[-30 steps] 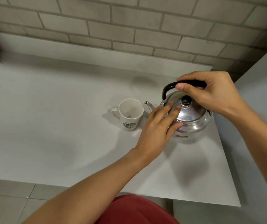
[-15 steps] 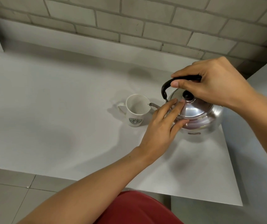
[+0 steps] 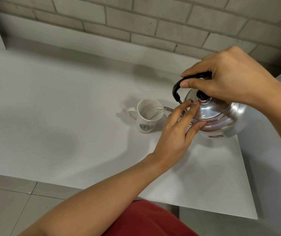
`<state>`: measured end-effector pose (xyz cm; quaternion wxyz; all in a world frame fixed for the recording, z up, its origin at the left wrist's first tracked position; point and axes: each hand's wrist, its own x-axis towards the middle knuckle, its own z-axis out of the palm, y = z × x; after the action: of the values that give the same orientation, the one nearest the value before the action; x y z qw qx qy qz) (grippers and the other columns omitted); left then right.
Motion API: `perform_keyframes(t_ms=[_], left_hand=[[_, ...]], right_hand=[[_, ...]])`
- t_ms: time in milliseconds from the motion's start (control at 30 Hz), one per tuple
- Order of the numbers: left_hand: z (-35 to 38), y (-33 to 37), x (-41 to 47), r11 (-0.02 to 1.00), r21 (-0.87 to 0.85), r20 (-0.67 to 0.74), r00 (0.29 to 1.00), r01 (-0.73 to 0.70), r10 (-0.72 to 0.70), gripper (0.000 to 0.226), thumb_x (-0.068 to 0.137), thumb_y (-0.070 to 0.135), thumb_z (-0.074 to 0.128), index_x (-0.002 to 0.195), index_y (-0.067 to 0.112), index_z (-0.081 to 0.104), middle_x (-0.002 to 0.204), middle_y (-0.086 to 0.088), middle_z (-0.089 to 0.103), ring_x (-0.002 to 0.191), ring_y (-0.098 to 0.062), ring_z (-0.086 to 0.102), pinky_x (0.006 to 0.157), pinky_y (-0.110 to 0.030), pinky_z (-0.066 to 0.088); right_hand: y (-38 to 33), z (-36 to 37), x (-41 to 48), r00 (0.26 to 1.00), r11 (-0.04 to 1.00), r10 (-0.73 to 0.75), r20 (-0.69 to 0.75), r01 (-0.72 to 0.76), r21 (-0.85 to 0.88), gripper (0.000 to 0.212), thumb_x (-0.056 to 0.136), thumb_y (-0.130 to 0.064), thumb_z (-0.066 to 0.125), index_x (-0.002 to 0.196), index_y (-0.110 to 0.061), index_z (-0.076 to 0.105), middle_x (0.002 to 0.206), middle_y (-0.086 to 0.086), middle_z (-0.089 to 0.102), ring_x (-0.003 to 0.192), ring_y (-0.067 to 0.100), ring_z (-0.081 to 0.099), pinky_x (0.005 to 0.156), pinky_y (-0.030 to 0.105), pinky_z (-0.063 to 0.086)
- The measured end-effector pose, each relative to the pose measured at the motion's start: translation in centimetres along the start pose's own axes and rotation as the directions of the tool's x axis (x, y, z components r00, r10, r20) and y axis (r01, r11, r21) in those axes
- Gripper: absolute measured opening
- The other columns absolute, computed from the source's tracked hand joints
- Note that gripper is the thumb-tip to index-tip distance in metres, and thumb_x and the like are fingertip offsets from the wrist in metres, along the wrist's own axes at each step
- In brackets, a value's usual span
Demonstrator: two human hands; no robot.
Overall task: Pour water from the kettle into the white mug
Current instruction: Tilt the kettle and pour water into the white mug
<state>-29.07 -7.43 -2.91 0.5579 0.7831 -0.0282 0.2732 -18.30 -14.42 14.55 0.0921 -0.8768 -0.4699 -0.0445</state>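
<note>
A shiny steel kettle (image 3: 221, 118) with a black handle is tilted to the left, its spout over the rim of the white mug (image 3: 147, 116). Water runs from the spout into the mug, which stands upright with a green logo and its handle to the left. My right hand (image 3: 230, 77) grips the black handle from above. My left hand (image 3: 179, 128) lies with spread fingers against the lid and side of the kettle, its fingertips near the black lid knob.
Both things are on a white table (image 3: 51, 108) whose right edge runs just below the kettle. A grey brick wall (image 3: 136, 17) with a ledge stands behind. Grey floor tiles (image 3: 8, 201) and a red garment (image 3: 145, 218) show below.
The kettle has tipped further to the left and its spout has reached the mug's rim; water now flows into the mug. Both hands kept their hold.
</note>
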Motion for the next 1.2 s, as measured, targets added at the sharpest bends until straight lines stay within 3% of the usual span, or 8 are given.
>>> perform_keyframes(t_ms=[167, 400, 467, 633, 800, 1200], left_hand=[[0.2, 0.2, 0.0, 1.0, -0.029, 0.006, 1.0, 0.013, -0.013, 0.05, 0.101, 0.014, 0.065, 0.149, 0.005, 0.052, 0.15, -0.018, 0.048, 0.143, -0.024, 0.046, 0.119, -0.029, 0.037], [0.5, 0.2, 0.1, 0.998, -0.056, 0.0, 0.999, 0.039, -0.039, 0.05, 0.101, 0.017, 0.065, 0.148, 0.007, 0.052, 0.151, -0.015, 0.047, 0.144, -0.021, 0.044, 0.118, -0.021, 0.032], [0.6, 0.2, 0.1, 0.997, -0.061, 0.004, 0.999, 0.044, -0.044, 0.051, 0.101, 0.019, 0.065, 0.149, 0.008, 0.051, 0.152, -0.014, 0.047, 0.144, -0.02, 0.044, 0.118, -0.023, 0.035], [0.9, -0.1, 0.0, 0.992, -0.108, 0.02, 0.997, 0.071, -0.069, 0.051, 0.102, 0.022, 0.063, 0.15, 0.01, 0.05, 0.153, -0.011, 0.045, 0.145, -0.022, 0.044, 0.11, -0.047, 0.049], [0.9, -0.1, 0.1, 0.985, -0.145, 0.029, 0.995, 0.096, -0.093, 0.051, 0.103, 0.024, 0.062, 0.152, 0.015, 0.048, 0.153, -0.008, 0.043, 0.146, -0.021, 0.043, 0.108, -0.049, 0.051], [1.0, 0.2, 0.4, 0.974, -0.192, -0.011, 0.992, 0.118, -0.122, 0.052, 0.103, 0.024, 0.064, 0.152, 0.02, 0.047, 0.152, 0.0, 0.043, 0.145, -0.013, 0.043, 0.106, -0.047, 0.053]], right_hand=[[-0.7, -0.6, 0.2, 0.999, 1.0, 0.025, 0.033, -0.025, -0.002, 0.045, 0.088, -0.057, 0.061, 0.117, -0.028, 0.08, 0.097, -0.002, 0.081, 0.077, 0.011, 0.06, 0.07, 0.035, 0.052], [-1.3, -1.0, 0.4, 0.997, 0.998, 0.035, 0.071, -0.031, -0.05, 0.04, 0.088, -0.059, 0.06, 0.112, -0.033, 0.08, 0.093, -0.003, 0.08, 0.085, 0.026, 0.07, 0.073, 0.046, 0.058], [-1.3, -1.1, 0.5, 0.996, 0.998, 0.038, 0.082, -0.034, -0.053, 0.043, 0.086, -0.061, 0.057, 0.113, -0.035, 0.08, 0.095, -0.004, 0.081, 0.088, 0.026, 0.071, 0.074, 0.047, 0.058], [-1.6, -1.2, 0.6, 0.994, 0.998, 0.036, 0.099, -0.03, -0.064, 0.038, 0.09, -0.056, 0.062, 0.114, -0.033, 0.08, 0.097, -0.004, 0.081, 0.087, 0.024, 0.071, 0.074, 0.046, 0.058], [-2.1, -1.3, 0.8, 0.991, 0.997, 0.04, 0.126, -0.032, -0.064, 0.04, 0.089, -0.058, 0.058, 0.112, -0.035, 0.08, 0.09, -0.005, 0.08, 0.078, 0.02, 0.067, 0.072, 0.045, 0.057], [-2.0, -1.6, 1.7, 0.991, 0.996, 0.017, 0.13, -0.006, -0.088, 0.035, 0.088, -0.058, 0.063, 0.11, -0.037, 0.08, 0.091, -0.005, 0.081, 0.085, 0.024, 0.071, 0.072, 0.045, 0.058]])
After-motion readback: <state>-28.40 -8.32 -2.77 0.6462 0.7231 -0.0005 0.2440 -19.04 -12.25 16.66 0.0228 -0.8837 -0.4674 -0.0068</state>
